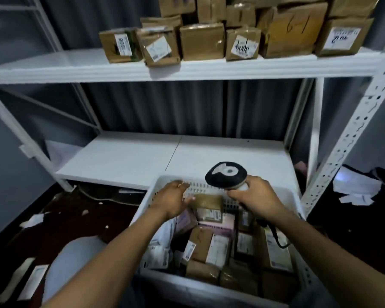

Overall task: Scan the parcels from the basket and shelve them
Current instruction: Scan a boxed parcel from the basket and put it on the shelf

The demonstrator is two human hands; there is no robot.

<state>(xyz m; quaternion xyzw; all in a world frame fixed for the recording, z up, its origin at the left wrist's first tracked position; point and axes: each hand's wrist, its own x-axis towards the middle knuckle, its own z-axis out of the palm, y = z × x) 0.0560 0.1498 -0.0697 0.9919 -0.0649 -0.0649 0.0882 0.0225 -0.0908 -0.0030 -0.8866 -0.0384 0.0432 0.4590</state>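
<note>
A white plastic basket (209, 285) full of several brown and pink parcels stands on the floor in front of me. My right hand (257, 197) grips the handle of a black-and-white barcode scanner (226, 175), held over the basket's far side. My left hand (172, 197) hovers with fingers spread over the basket's far left corner, its fingertips beside a small brown parcel (208, 202) with a white label. I cannot tell whether the fingers touch it.
The white lower shelf (131, 158) lies bare behind the basket. The upper shelf (53, 65) carries several labelled brown boxes (201, 41) on its right half. A perforated upright (351, 138) stands at the right. Paper scraps (32, 220) litter the dark floor on both sides.
</note>
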